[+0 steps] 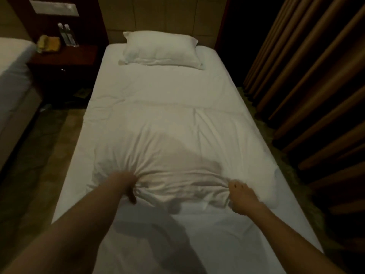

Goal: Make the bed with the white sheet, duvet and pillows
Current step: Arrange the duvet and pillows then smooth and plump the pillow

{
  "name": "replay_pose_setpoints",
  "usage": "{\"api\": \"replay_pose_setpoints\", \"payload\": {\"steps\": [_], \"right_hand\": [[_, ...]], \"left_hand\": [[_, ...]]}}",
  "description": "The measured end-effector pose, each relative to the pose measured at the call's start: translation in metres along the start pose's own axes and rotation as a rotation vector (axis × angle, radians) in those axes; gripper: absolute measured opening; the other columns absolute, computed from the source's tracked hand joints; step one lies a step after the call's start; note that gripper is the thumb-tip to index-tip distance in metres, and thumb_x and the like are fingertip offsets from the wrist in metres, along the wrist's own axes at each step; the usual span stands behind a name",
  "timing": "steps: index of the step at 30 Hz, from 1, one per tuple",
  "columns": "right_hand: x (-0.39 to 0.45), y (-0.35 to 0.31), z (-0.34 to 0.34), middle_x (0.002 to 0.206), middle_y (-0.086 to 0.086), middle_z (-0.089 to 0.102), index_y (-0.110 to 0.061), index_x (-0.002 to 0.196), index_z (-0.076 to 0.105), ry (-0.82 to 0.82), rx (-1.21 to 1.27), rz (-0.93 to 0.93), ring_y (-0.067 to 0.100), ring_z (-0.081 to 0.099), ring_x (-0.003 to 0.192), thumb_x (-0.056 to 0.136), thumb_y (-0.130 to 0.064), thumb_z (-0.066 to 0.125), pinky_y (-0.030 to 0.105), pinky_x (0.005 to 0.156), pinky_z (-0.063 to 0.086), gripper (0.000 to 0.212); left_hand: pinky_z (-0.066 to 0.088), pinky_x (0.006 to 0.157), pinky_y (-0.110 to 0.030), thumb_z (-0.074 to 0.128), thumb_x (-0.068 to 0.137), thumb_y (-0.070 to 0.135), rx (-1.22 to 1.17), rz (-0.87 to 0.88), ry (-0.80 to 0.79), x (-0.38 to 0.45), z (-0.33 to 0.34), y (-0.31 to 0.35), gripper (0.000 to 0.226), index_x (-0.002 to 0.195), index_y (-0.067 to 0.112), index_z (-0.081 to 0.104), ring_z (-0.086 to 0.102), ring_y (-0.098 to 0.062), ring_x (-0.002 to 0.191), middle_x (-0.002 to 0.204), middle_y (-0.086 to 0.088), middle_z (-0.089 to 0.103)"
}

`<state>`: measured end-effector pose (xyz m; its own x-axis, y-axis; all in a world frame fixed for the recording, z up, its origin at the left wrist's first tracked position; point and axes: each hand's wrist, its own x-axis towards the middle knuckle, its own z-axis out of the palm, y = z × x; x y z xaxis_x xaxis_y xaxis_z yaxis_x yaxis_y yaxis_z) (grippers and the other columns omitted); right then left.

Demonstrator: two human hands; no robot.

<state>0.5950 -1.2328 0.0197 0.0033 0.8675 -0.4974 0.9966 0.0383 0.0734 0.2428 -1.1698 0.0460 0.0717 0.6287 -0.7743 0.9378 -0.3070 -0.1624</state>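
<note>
Our left hand (pixel 129 187) and right hand (pixel 240 196) each clutch a bunched fold of the white duvet (pixel 167 139), which lies rumpled across the middle of the sheeted bed (pixel 197 244). One pillow (pixel 160 49) sits at the headboard (pixel 164 14); a nightstand (pixel 65 56) with bottles (pixel 67 35) stands left, curtains (pixel 308 76) right.

I log: dim room, dark nightstand (pixel 65 56) holding two bottles (pixel 67 35), pleated brown curtains (pixel 308 80), padded headboard (pixel 164 14), patterned carpet (pixel 39 155).
</note>
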Motion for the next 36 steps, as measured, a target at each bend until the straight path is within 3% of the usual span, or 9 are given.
{"api": "replay_pose_setpoints", "payload": {"steps": [2, 4, 7, 9, 12, 15, 18, 28, 36], "right_hand": [[0.018, 0.001, -0.044, 0.147, 0.010, 0.037, -0.010, 0.144, 0.032, -0.269, -0.003, 0.015, 0.029, 0.039, 0.132, 0.085, -0.033, 0.067, 0.038, 0.106, 0.038, 0.073], [0.038, -0.008, -0.099, 0.144, 0.012, 0.043, -0.007, 0.140, 0.039, -0.267, 0.004, -0.003, 0.030, 0.045, 0.128, 0.085, -0.037, 0.068, 0.039, 0.103, 0.041, 0.069], [0.066, -0.035, -0.174, 0.143, 0.013, 0.040, -0.012, 0.142, 0.032, 0.178, 0.151, -0.076, 0.032, 0.041, 0.129, 0.096, -0.033, 0.049, 0.041, 0.105, 0.036, 0.054], [0.078, -0.054, -0.202, 0.138, 0.008, 0.044, -0.018, 0.139, 0.038, 0.554, 0.266, -0.119, 0.028, 0.040, 0.127, 0.098, -0.029, 0.041, 0.040, 0.102, 0.032, 0.042], [0.111, -0.061, -0.162, 0.154, 0.001, 0.025, -0.032, 0.147, 0.027, 0.525, 0.315, -0.005, 0.028, 0.019, 0.141, 0.100, -0.041, 0.031, 0.052, 0.112, 0.012, 0.048], [0.129, -0.069, -0.052, 0.159, 0.003, 0.015, -0.039, 0.148, 0.023, 0.435, 0.199, 0.028, 0.038, 0.008, 0.144, 0.095, -0.052, 0.022, 0.068, 0.106, -0.003, 0.054], [0.153, -0.076, -0.003, 0.151, 0.011, 0.035, -0.032, 0.141, 0.041, 0.429, 0.201, 0.037, 0.045, 0.026, 0.137, 0.088, -0.053, 0.033, 0.071, 0.104, 0.005, 0.058], [0.197, -0.079, 0.076, 0.155, 0.012, 0.026, -0.034, 0.146, 0.032, 0.446, 0.134, 0.068, 0.044, 0.019, 0.141, 0.087, -0.055, 0.039, 0.071, 0.106, 0.008, 0.063], [0.200, -0.084, 0.095, 0.154, 0.013, 0.028, -0.032, 0.146, 0.032, 0.415, 0.127, 0.072, 0.045, 0.019, 0.140, 0.086, -0.055, 0.035, 0.069, 0.106, 0.005, 0.064]], "left_hand": [[0.040, 0.103, -0.035, 0.056, 0.085, 0.060, 0.010, -0.037, 0.132, -0.004, -0.045, -0.002, 0.072, 0.135, 0.010, 0.047, 0.048, -0.026, 0.127, 0.140, -0.010, 0.047], [0.040, 0.100, -0.038, 0.039, 0.095, 0.055, -0.061, -0.066, 0.409, -0.012, -0.096, 0.009, 0.058, 0.131, 0.011, 0.049, 0.049, -0.027, 0.124, 0.135, -0.012, 0.050], [0.035, 0.100, -0.044, 0.031, 0.100, 0.046, -0.163, -0.086, 0.806, -0.015, -0.161, 0.045, 0.050, 0.132, 0.010, 0.043, 0.044, -0.030, 0.123, 0.134, -0.013, 0.046], [0.029, 0.103, -0.053, 0.030, 0.100, 0.045, -0.242, -0.121, 0.886, -0.012, -0.180, 0.067, 0.052, 0.140, 0.011, 0.034, 0.035, -0.032, 0.130, 0.140, -0.014, 0.038], [0.014, 0.099, -0.075, 0.026, 0.097, 0.055, -0.289, -0.202, 0.880, 0.034, -0.151, 0.098, 0.065, 0.152, 0.023, 0.014, 0.013, -0.041, 0.142, 0.155, -0.014, 0.019], [0.012, 0.088, -0.084, 0.028, 0.081, 0.067, -0.440, -0.135, 0.835, 0.085, -0.075, 0.117, 0.076, 0.147, 0.029, 0.027, 0.026, -0.049, 0.136, 0.149, -0.012, 0.037], [-0.003, 0.093, -0.081, 0.013, 0.084, 0.072, -0.472, -0.164, 0.803, 0.140, -0.028, 0.123, 0.074, 0.148, 0.037, 0.007, 0.017, -0.046, 0.141, 0.155, -0.007, 0.026], [-0.001, 0.094, -0.082, -0.006, 0.088, 0.069, -0.525, -0.205, 0.770, 0.207, 0.028, 0.147, 0.070, 0.150, 0.036, -0.003, 0.006, -0.047, 0.142, 0.157, -0.009, 0.018], [-0.004, 0.095, -0.080, 0.027, 0.079, 0.067, -0.455, -0.212, 0.810, 0.215, 0.044, 0.149, 0.081, 0.149, 0.039, -0.002, 0.006, -0.045, 0.143, 0.157, -0.008, 0.015]]}}
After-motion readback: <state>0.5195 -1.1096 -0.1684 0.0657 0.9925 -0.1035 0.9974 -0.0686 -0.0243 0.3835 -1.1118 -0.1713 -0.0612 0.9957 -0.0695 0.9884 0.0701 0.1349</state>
